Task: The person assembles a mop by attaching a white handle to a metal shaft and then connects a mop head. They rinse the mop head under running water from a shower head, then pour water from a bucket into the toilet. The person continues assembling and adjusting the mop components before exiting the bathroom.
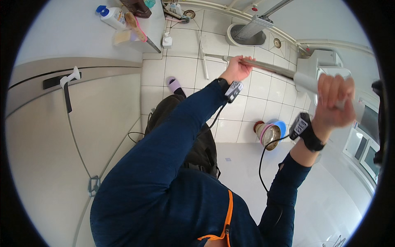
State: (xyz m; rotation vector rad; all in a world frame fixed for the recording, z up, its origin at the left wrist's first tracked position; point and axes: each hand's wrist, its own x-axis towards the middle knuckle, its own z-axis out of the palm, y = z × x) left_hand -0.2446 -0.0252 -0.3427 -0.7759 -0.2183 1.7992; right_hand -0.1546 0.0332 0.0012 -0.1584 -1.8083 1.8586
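A long floor squeegee [271, 67] runs slantwise across the upper middle, with a metal pole and a pale grip at the right end. Its thin white T-shaped head [204, 61] is over the tiled floor, left of my left hand [238, 69]. That hand is closed round the pole near the head. My right hand [336, 96], slightly blurred by motion, is wrapped round the pale grip, higher and nearer the camera. Each wrist wears a black strap with a small boxed device and a cable.
A grey bucket [235, 38] with a flat mop in it stands by the far wall. A white toilet [319, 61] is at right. Nested basins [270, 133] sit on the tiles. White bottles [166, 41] are at far left. A door [61, 136] fills the left.
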